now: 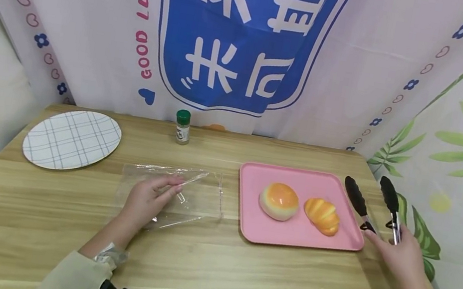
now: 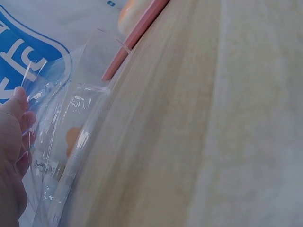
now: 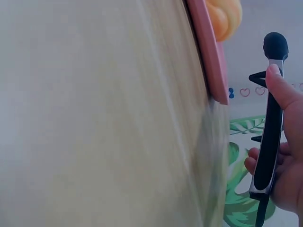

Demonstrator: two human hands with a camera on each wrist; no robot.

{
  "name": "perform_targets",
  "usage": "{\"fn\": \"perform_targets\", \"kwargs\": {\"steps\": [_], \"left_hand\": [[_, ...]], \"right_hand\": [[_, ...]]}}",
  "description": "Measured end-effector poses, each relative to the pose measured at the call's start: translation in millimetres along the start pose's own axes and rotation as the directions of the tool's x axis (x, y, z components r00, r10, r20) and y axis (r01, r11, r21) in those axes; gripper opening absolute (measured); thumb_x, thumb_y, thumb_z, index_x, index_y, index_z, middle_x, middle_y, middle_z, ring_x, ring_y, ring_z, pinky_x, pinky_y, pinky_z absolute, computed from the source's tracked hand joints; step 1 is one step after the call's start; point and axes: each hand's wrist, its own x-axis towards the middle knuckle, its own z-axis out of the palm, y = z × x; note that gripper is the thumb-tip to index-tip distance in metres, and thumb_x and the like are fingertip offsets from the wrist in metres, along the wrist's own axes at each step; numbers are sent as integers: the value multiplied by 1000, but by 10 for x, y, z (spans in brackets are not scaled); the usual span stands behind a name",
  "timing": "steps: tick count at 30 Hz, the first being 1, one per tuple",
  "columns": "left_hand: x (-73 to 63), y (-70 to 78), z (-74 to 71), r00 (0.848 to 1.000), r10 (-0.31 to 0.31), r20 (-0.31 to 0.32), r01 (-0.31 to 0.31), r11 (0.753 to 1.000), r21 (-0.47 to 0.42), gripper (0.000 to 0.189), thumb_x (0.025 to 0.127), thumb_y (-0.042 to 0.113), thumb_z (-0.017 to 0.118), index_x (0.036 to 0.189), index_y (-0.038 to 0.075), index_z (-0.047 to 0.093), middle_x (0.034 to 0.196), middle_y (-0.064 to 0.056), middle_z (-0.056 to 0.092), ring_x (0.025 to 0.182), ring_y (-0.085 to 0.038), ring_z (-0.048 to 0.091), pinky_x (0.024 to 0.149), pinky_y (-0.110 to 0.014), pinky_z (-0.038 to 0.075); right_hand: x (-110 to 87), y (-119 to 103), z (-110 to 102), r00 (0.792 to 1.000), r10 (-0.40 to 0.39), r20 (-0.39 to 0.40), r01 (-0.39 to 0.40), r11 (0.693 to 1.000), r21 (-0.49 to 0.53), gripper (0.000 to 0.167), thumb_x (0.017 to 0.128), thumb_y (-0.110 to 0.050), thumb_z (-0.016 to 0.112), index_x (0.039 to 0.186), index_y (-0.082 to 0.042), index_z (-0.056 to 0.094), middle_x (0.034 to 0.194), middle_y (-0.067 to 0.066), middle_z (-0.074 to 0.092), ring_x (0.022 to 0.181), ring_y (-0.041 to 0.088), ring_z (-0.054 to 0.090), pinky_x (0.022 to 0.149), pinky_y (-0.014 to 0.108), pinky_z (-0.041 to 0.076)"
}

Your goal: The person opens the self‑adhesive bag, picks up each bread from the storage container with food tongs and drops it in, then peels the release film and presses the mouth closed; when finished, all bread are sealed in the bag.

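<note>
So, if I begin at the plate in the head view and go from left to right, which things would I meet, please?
Plate → bag → bun → croissant → tongs.

The head view looks forward and down from above the table's [image 1: 238, 277] near side, far enough back to take in both hands and the hanging cloth [image 1: 240, 29]. The wrist views sit low and close, tipped sideways — the left with its hand [image 2: 10, 146] at the left edge, the right with its hand [image 3: 292, 146] at the right. All three share the pink tray [image 1: 253, 178].
</note>
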Motion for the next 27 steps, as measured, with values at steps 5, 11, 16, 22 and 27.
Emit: {"fn": "perform_targets", "kwargs": {"steps": [5,11,16,22,27], "left_hand": [[-3,-14,-7,1000,9,-3,-9,1000,-2,14,88,15,73,100,9,74,112,-9,74,111,-31,68,101,-46,52],[-5,-21,-10,1000,-1,-2,1,1000,-7,14,88,15,73,101,9,74,113,-9,73,112,-31,67,102,-47,51],[-2,-19,-10,1000,-7,-3,7,1000,-10,14,88,15,73,101,9,74,113,-10,73,113,-32,67,102,-48,51],[0,-17,-3,1000,7,-9,-7,1000,-6,14,88,14,73,101,8,75,112,-10,74,111,-31,68,100,-47,52],[3,-16,6,1000,16,-13,-16,1000,-7,14,87,14,74,100,8,75,111,-10,74,110,-31,68,100,-46,53]], "right_hand": [[-223,-21,2,989,-146,-19,145,988,-51,93,88,-50,69,145,11,28,102,32,55,88,41,55,71,46,49],[-412,-17,2,969,-243,35,246,962,-120,80,82,-46,76,133,6,43,81,11,49,71,21,45,59,28,36],[-495,9,-18,948,-314,44,317,930,-188,95,77,-45,81,139,13,40,91,23,59,82,36,57,68,45,50],[-547,26,-30,949,-305,82,316,924,-216,84,77,-48,80,132,7,50,112,32,63,91,38,62,74,53,52],[-559,8,-52,950,-298,93,312,920,-236,78,78,-48,79,129,5,55,103,25,66,83,28,59,66,41,50]]}}
